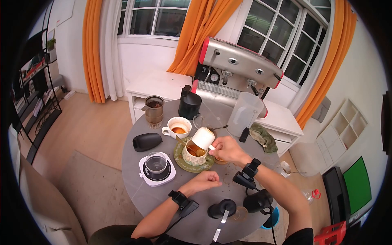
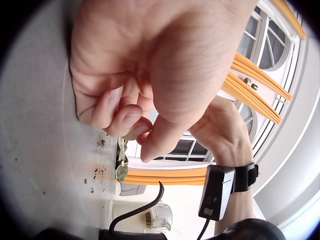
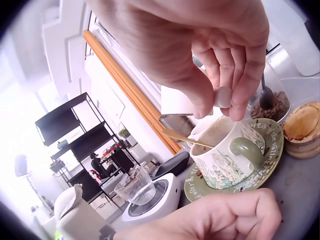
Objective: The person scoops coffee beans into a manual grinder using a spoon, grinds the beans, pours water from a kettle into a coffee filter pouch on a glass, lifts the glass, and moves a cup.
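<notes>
My right hand [image 1: 230, 150] pinches the handle of a small white cup [image 1: 203, 138], tipped over a floral teacup [image 3: 222, 159]. Brown liquid [image 1: 196, 150] shows inside the teacup, and a gold spoon [image 3: 186, 138] leans in it. The teacup stands on a green saucer [image 1: 179, 160] with lettering round its rim. Close in front of the saucer, my left hand [image 1: 201, 182] rests at the grey table with loosely curled fingers and holds nothing. Just behind the saucer is a white mug [image 1: 179, 127] with brown residue inside.
A white scale [image 1: 158, 178] bears a clear glass bowl [image 1: 156, 162]. A black grinder [image 1: 221, 209] with a crank stands near the front edge. Farther back are a metal filter [image 1: 154, 112], a black kettle [image 1: 190, 104], a clear pitcher [image 1: 246, 114] and an espresso machine [image 1: 241, 65].
</notes>
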Demonstrator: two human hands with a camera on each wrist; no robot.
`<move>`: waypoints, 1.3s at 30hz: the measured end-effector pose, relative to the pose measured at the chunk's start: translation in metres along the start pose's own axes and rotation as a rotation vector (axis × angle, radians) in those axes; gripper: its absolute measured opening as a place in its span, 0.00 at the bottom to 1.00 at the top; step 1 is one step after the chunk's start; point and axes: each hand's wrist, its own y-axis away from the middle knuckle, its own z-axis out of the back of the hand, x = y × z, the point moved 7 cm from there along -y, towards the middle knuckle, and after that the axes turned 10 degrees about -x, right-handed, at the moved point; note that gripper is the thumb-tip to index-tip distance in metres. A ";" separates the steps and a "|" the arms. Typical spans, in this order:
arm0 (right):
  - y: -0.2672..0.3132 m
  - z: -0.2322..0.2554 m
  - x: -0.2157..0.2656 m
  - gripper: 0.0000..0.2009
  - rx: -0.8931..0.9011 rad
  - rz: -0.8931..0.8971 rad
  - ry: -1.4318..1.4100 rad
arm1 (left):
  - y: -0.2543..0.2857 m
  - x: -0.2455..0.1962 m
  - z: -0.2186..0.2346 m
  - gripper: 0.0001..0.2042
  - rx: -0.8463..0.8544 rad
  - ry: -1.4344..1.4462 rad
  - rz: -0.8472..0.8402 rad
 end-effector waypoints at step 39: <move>0.029 0.006 -0.107 0.14 0.178 -0.626 -0.471 | 0.003 -0.003 0.001 0.07 -0.002 -0.007 0.023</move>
